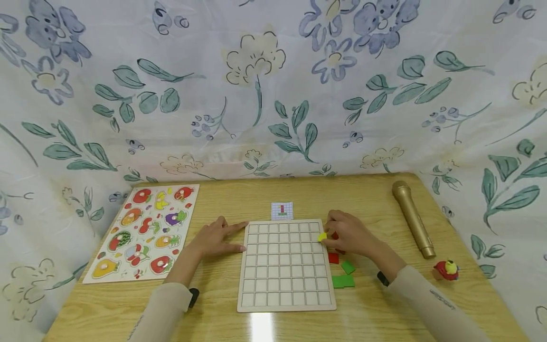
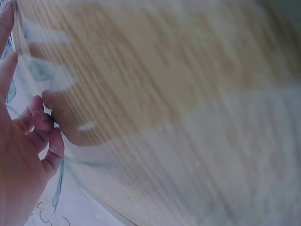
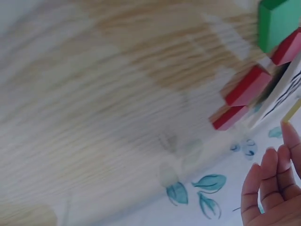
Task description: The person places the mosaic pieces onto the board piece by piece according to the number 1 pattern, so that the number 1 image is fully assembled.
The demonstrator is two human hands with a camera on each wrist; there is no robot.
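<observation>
No writing is readable. At frame centre, the right hand (image 1: 348, 236) pinches a yellow tile (image 1: 322, 236) over the grid board (image 1: 285, 280)'s right edge. The left hand (image 1: 215, 239), its grip released, rests flat on the counter (image 1: 372, 199), fingertips touching the board's left edge.

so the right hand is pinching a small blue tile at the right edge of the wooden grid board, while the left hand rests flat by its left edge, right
Not quite: the small square tile pinched by the right hand is yellow, not blue, as the head view shows. The rest holds: it is at the right edge of the pale wooden grid board, and the left hand rests flat by its left edge.
</observation>
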